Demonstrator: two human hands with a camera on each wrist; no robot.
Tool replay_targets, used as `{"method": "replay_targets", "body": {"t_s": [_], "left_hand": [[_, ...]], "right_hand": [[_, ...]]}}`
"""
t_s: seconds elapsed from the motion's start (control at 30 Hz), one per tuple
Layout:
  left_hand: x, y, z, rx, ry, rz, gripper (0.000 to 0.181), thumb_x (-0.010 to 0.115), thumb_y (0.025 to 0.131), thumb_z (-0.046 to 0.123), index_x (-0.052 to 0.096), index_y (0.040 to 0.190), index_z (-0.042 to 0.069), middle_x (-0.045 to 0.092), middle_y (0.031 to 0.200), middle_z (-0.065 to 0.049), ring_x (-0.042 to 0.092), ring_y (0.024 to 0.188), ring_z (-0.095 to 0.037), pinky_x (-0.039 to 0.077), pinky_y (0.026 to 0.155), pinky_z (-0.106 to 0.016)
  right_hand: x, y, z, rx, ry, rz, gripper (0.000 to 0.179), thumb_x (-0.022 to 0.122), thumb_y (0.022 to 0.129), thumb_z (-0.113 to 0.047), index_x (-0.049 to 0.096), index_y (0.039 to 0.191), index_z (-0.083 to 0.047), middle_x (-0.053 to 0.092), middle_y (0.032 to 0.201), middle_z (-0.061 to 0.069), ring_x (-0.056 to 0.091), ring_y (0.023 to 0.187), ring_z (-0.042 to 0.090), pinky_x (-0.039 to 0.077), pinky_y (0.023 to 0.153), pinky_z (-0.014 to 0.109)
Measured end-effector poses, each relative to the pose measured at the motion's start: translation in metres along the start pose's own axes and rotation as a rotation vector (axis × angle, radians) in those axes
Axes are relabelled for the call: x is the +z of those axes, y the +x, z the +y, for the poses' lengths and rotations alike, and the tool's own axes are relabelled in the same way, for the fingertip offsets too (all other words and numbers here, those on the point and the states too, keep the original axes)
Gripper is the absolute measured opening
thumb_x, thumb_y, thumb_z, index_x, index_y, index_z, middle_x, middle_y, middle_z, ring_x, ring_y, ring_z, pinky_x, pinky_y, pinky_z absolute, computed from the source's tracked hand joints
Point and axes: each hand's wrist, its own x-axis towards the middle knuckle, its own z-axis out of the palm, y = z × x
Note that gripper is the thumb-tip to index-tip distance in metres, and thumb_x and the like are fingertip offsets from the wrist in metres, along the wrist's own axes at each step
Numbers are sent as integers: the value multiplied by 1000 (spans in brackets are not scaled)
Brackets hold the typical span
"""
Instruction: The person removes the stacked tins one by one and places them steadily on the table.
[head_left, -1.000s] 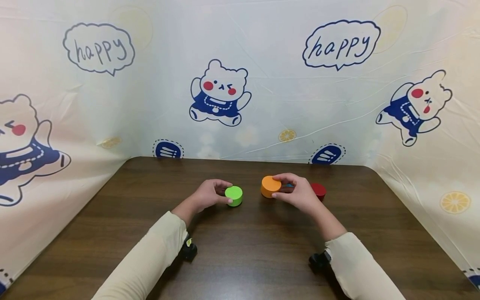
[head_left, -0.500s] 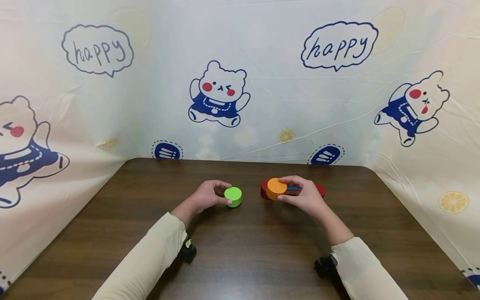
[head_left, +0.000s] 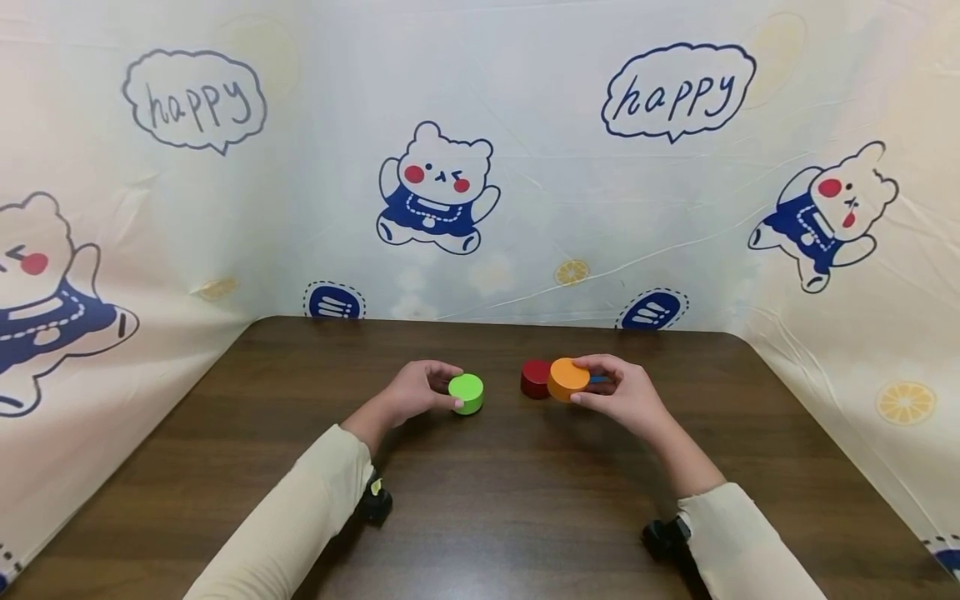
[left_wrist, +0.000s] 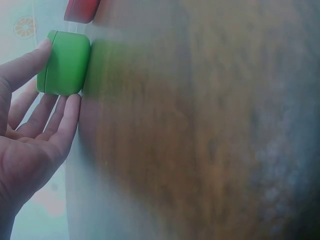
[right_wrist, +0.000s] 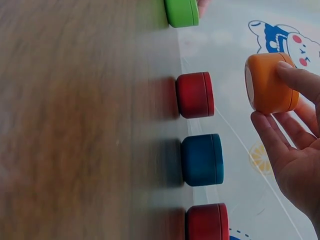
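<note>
My left hand (head_left: 414, 392) holds a light green cylinder (head_left: 467, 395) by its side, between thumb and fingers. In the left wrist view this green cylinder stands on the table, with a thin seam near its top. My right hand (head_left: 622, 392) pinches an orange cylinder (head_left: 568, 380), raised clear of the table in the right wrist view, where part of its pale underside shows. Below it stand a red cylinder (right_wrist: 196, 95), a blue cylinder (right_wrist: 202, 160) and a second red cylinder (right_wrist: 207, 222) in a row. In the head view my right hand mostly covers the blue one and hides the second red one.
The brown wooden table (head_left: 480, 500) runs back to a pale printed cloth (head_left: 540, 208) with cartoon bears, which hangs behind it and along both sides. Black wrist cameras, one (head_left: 375, 500) at the left cuff and one (head_left: 663, 540) at the right, sit low over the table.
My right hand has moved to the right with the orange cylinder. The near red cylinder has come into view beside it, while the far red one is now hidden. My left hand stays on the green cylinder.
</note>
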Motion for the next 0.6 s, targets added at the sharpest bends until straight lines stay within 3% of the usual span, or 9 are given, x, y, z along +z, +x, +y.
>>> {"method": "replay_targets", "body": {"t_s": [0.17, 0.47, 0.6], "left_hand": [[1, 0, 1, -4, 4, -4, 51, 82, 80, 11, 63, 127, 6, 66, 116, -6, 61, 107, -22, 52, 91, -38], [1, 0, 2, -7, 4, 0, 51, 81, 80, 10, 63, 127, 6, 66, 116, -6, 61, 108, -22, 52, 90, -37], [1, 1, 1, -9, -4, -1, 51, 82, 80, 10, 63, 127, 6, 66, 116, -6, 61, 108, -22, 52, 90, -37]], "right_hand": [[-4, -1, 12, -7, 11, 6, 50, 81, 80, -8, 62, 126, -5, 62, 124, 16, 65, 104, 29, 53, 88, 28], [-11, -2, 16, -27, 4, 13, 49, 82, 79, -8, 63, 124, -5, 63, 120, 16, 63, 104, 36, 52, 90, 44], [-15, -4, 16, -23, -6, 22, 48, 82, 79, -9, 63, 123, -6, 63, 121, 15, 64, 104, 35, 53, 89, 39]]}}
